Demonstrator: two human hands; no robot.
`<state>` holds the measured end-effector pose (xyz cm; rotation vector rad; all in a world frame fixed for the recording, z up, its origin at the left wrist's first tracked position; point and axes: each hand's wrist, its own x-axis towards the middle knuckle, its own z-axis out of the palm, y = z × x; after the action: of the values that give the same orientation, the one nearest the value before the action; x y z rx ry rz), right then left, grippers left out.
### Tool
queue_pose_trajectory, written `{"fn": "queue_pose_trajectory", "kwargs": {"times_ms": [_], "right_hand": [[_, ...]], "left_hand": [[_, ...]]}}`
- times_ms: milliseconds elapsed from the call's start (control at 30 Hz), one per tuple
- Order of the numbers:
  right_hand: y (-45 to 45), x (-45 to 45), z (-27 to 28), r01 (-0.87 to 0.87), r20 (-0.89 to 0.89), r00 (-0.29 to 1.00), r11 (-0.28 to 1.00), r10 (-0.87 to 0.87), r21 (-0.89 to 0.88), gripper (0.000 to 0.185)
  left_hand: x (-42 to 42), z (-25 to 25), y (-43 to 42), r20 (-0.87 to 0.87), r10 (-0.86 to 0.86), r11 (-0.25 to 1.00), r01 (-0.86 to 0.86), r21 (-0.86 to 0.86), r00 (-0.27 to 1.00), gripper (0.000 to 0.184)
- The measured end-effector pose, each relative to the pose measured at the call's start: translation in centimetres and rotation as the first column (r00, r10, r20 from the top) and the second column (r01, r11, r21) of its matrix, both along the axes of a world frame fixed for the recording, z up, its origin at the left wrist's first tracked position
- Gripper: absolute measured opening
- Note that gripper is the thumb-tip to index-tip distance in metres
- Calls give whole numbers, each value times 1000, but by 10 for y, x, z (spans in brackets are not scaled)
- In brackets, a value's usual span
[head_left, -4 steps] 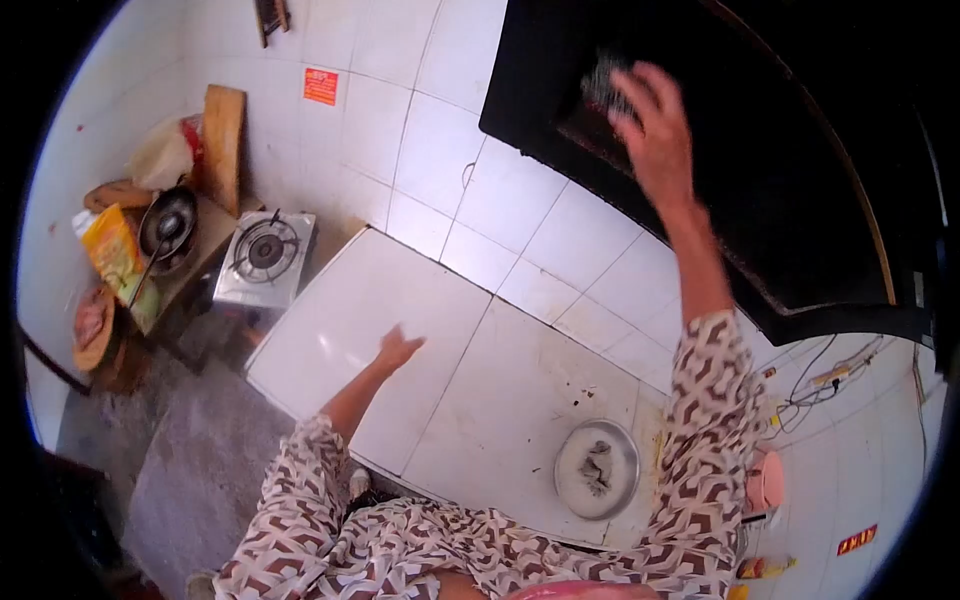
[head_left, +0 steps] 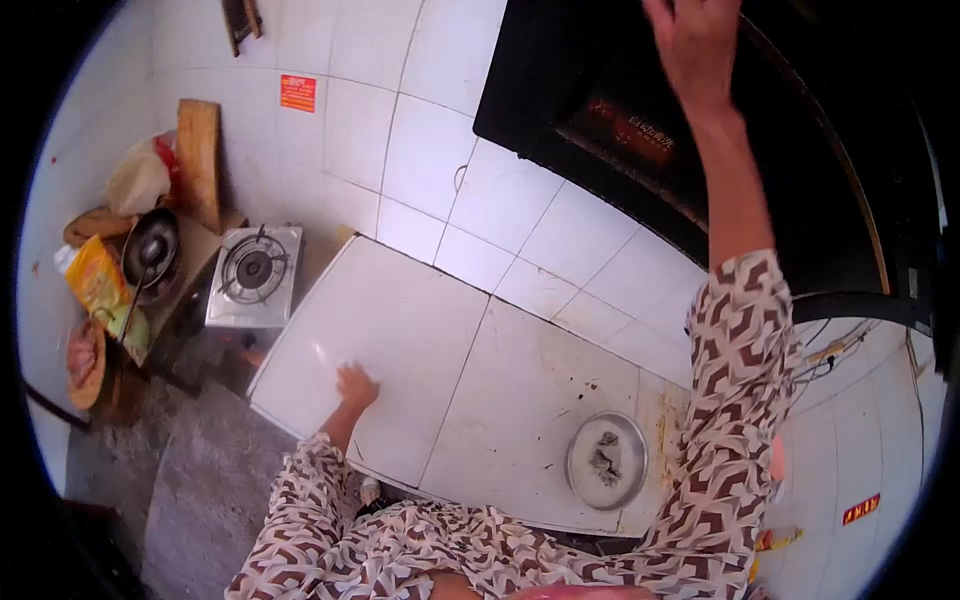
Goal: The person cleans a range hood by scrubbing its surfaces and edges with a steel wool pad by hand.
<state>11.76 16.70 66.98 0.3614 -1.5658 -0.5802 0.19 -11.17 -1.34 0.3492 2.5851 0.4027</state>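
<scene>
My right hand (head_left: 698, 55) is raised against the black hood (head_left: 560, 60), at the top edge of the view. Its fingertips are cut off; the dark, wiry scrubber seen under them a moment earlier lies out of view now. On the white tiled counter (head_left: 510, 400), my left hand (head_left: 357, 386) rests with fingers apart and nothing in it. A round metal pan (head_left: 640, 450) with pale liquid and dark scraps stands at the counter's right end.
At the left are a gas stove (head_left: 254, 277), a black wok (head_left: 150, 240), a wooden board (head_left: 199, 165) and a yellow bag (head_left: 98, 275). Cables (head_left: 840, 350) hang on the right wall. Dark crumbs (head_left: 592, 384) dot the counter above the pan.
My right hand has gone up along the hood, partly out of view, uncovering a worn label there. My left hand has shifted left and down over the counter. The view has turned slightly.
</scene>
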Motion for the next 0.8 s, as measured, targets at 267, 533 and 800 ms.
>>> {"fn": "queue_pose_trajectory", "kwargs": {"times_ms": [267, 533, 800], "right_hand": [[15, -24, -53, 477, -165, 876, 864, -453, 162, 42], [42, -15, -12, 578, -261, 816, 741, -516, 342, 24], [68, -61, -118, 411, 23, 906, 890, -423, 196, 25]], "left_hand": [[69, -6, -66, -116, -214, 972, 223, 70, 970, 100], [46, 4, -67, -125, -295, 951, 304, 56, 947, 101], [45, 11, -70, -132, -278, 951, 292, 100, 952, 101]]}}
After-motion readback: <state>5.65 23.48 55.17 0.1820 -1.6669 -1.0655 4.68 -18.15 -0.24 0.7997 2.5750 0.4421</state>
